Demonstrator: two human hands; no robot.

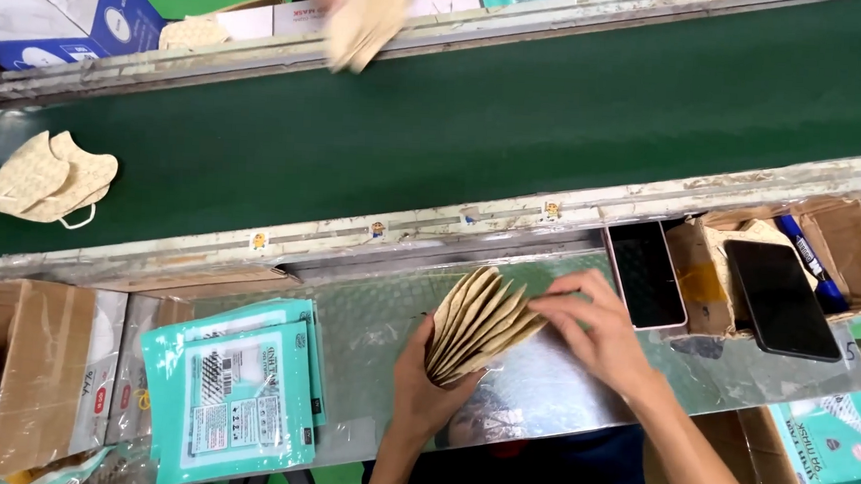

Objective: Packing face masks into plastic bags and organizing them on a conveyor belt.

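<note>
Bright, even light; far hand perhaps motion-blurred.

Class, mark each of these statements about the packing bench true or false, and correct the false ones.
1. Both hands, left hand and right hand, hold a fanned stack of beige masks. True.
2. The conveyor belt is red. False: it is dark green.
3. Two masks lie on the belt at its left end. True.
4. The teal packets lie right of the hands. False: left of them.
5. Two phones lie screen up. True.

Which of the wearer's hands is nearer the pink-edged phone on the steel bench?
Right. The right hand sits just beside the pink-edged phone; the left hand grips the fanned masks, farther away.
</note>
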